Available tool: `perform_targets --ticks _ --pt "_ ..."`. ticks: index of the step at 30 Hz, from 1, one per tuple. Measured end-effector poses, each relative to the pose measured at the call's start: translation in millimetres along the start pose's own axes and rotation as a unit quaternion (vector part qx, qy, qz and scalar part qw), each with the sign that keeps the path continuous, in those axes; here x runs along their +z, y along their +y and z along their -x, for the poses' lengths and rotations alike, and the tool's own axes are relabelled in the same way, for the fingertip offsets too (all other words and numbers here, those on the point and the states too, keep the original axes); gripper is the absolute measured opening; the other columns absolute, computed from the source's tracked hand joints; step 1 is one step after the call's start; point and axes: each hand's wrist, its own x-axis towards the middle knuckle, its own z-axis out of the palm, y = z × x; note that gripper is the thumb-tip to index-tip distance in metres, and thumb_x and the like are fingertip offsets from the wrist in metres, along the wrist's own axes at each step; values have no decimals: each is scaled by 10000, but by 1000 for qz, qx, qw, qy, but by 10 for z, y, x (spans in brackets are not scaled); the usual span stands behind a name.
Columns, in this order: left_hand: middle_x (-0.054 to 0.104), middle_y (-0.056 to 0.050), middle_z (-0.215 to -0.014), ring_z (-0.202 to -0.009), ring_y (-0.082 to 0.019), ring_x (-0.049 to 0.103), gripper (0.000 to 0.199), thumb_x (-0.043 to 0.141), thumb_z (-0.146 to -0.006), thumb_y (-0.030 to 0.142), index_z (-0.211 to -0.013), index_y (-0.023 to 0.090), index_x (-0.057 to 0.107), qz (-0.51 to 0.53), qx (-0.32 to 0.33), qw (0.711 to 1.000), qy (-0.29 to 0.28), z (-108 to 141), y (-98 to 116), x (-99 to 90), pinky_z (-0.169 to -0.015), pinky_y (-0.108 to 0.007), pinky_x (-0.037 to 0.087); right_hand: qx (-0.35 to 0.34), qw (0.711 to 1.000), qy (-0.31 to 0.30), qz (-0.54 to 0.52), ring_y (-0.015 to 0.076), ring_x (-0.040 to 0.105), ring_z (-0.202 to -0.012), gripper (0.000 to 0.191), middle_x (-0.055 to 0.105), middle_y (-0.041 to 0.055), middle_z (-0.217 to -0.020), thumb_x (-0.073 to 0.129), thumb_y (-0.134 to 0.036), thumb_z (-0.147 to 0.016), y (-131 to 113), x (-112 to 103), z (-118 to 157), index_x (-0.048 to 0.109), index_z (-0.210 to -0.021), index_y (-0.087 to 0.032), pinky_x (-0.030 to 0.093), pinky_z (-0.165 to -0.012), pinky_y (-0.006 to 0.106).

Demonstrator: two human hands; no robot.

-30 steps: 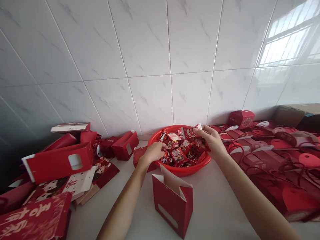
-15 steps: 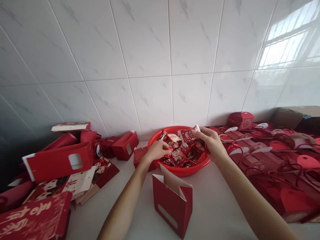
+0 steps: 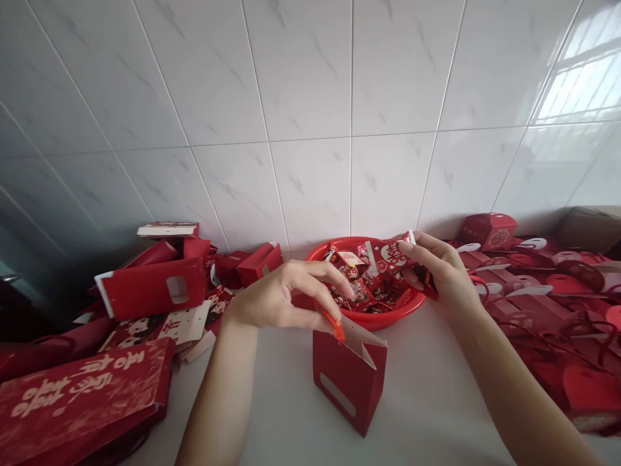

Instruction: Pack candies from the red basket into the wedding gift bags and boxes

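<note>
Candy point(image 3: 338, 329) in a shiny orange-red wrapper, seen in the head view, is pinched between the thumb and a finger of your left hand point(image 3: 272, 298), at the top edge of an open red paper box point(image 3: 342, 375); whether the two touch, you can't tell. Your left fingers point(image 3: 310, 319) are narrow on it, the others spread loosely. Expect it to be light, with a slick wrapper that could slide; a pinch across the body should hold better than one on a loose end.

Your right fingers point(image 3: 434, 259) are closed on a printed snack packet point(image 3: 387, 255), by its end, over the red plastic basket point(image 3: 410, 310). A darker red wrapper shows lower in that palm. The packet looks soft and light, so it may sag or swing from that grip. If the filling is brittle, squeezing the middle could crush it; the flat sealed end is the kinder place to hold.

The box stands upright on the surface point(image 3: 281, 401), just in front of the basket. It looks like thin card, stiff along its folds but easy to dent at the side window, and light enough to tip when nudged. Steady it by its folded side edges, clear of the mouth.
</note>
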Motion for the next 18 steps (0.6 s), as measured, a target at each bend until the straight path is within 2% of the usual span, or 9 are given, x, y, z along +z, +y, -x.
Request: perform_targets --ticks 3,7,11,15,18 --pt "693 -49 -1227 -1143 -250 638 92 753 -818 304 -865 273 826 -74 -96 991 -48 -54 9 82 -1031 -363 481 -5 1000 -3 16 49 353 -437 369 525 -30 -628 867 -463 -621 -24 22 38 649 -735 -189 233 -343 198" --pt "689 -21 -1245 -1238 -266 583 151 740 -777 217 -896 278 812 -90 -154 981 -71 -120 -66 114 -1046 -345 442 -20 999 -10 35 49 323 -434 346 505 -31 -622 850 -467 -662 -26 19 72 661 -747 -189 208 -352 212" --pt "723 -12 -1138 -1128 -232 635 85 745 -769 209 -825 252 793 -99 -165 977 -90 -116 -114 83 -980 -303 452 -32 998 -34 51 49 309 -449 317 507 -25 -636 819 -462 -732 -2 1 95 670 -764 -184 196 -381 223" --pt "737 0 -967 -953 -186 670 56 699 -801 191 -837 213 736 -110 -166 978 -62 -121 -162 92 -868 -271 478 -27 996 -51 61 53 302 -451 322 489 -35 -610 839 -455 -719 17 12 121 672 -768 -185 172 -398 232" --pt "725 12 -909 -844 -156 666 92 617 -851 174 -885 202 697 -100 -170 980 -39 -169 -212 152 -754 -245 480 -30 996 -62 61 49 294 -443 316 497 -41 -600 840 -451 -722 18 23 141 669 -765 -189 171 -398 228"
